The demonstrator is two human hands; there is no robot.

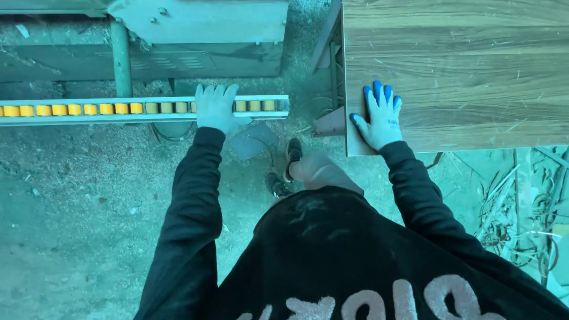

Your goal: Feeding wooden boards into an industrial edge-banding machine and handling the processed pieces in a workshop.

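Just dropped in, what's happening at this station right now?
A person in a dark sweatshirt leans over a dusty workshop floor. The gloved left hand rests on a long roller rail with yellow wheels. The right hand, in a blue-tipped glove, lies flat on the near corner of a brown wood-grain panel.

- Dusty grey concrete floor [77, 195], sawdust and small chips lying scattered across it.
- Grey-green sheet-metal machine cabinet [195, 24] standing along the top edge, a louvred panel showing below it.
- Green round metal post [121, 59] rising beside the cabinet.
- Tangle of pale edge-banding strips and offcuts [521, 213] piling up at the right.
- Cool, bluish light falling evenly.
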